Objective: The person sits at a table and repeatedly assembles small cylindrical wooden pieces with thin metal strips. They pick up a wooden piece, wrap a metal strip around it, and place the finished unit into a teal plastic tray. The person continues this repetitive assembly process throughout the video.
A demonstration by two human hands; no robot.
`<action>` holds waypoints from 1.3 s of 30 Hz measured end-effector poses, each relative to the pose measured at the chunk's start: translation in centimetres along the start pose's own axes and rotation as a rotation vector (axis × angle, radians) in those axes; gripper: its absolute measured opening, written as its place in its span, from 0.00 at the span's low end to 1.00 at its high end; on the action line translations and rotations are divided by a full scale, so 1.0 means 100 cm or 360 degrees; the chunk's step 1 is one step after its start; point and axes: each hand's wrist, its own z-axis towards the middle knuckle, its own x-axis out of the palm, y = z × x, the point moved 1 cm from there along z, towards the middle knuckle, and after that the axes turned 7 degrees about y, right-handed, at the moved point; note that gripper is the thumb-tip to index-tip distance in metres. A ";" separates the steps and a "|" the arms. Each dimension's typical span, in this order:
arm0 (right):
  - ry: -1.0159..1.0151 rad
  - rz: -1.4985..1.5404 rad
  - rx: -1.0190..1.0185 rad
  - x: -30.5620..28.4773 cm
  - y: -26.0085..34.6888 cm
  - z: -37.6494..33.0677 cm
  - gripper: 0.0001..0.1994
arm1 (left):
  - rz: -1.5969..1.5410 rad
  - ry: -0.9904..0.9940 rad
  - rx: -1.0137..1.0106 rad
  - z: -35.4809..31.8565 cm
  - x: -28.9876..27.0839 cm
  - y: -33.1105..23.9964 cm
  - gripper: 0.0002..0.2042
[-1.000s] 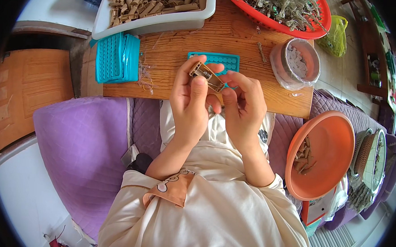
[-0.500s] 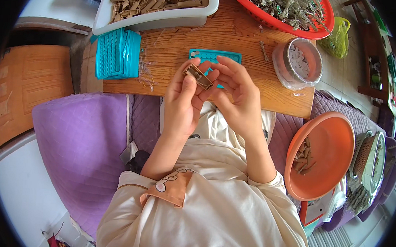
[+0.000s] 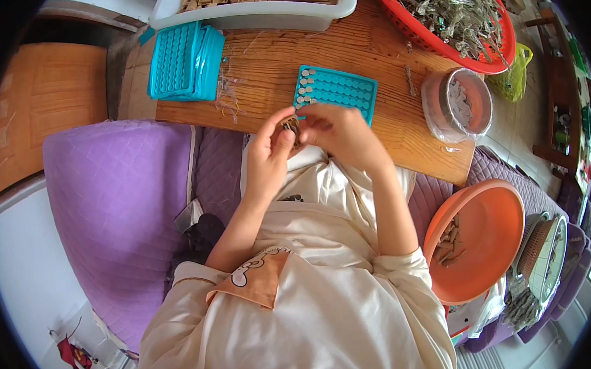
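My left hand (image 3: 268,162) holds a small brown plastic casing (image 3: 289,125) between thumb and fingers, above the front edge of the wooden table. At its right side, my right hand (image 3: 343,135) has its fingers bent in and pressed together against the casing; what they pinch, if anything, is hidden. Just beyond both hands lies a teal tray (image 3: 341,86) with rows of round pockets. Several small silvery discs (image 3: 305,81) sit in its left part. The right hand covers the tray's near edge.
On the wooden table (image 3: 268,63) stand stacked teal trays (image 3: 175,64), a white bin (image 3: 264,17) of brown casings, a red basket (image 3: 443,48) of tangled wire-like strands and a plastic-lined tub (image 3: 439,118) of small white pieces. An orange basin (image 3: 487,228) holding brown pieces sits at the right.
My right hand has come in from the right and closed its fingers at the casing, which has been turned in my left hand. The view has shifted, showing more of the tray.
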 end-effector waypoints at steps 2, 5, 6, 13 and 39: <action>-0.0221 -0.0191 -0.0065 -0.012 -0.014 0.017 0.12 | -0.0191 -0.0151 -0.0162 0.003 -0.013 0.001 0.16; -0.0615 -0.0566 -0.0229 -0.022 -0.026 0.044 0.09 | -0.0378 -0.0199 -0.0257 0.003 -0.029 0.002 0.16; -0.0736 -0.0719 -0.0318 -0.024 -0.028 0.051 0.08 | -0.0392 -0.0188 -0.0255 0.004 -0.030 -0.001 0.16; -0.0548 -0.1482 -0.0636 -0.025 -0.050 0.064 0.07 | -0.0637 0.0059 -0.0309 0.003 -0.029 -0.015 0.18; -0.0693 -0.1136 -0.0194 0.007 -0.032 0.021 0.07 | -0.0429 -0.0151 -0.0322 0.005 -0.022 -0.017 0.12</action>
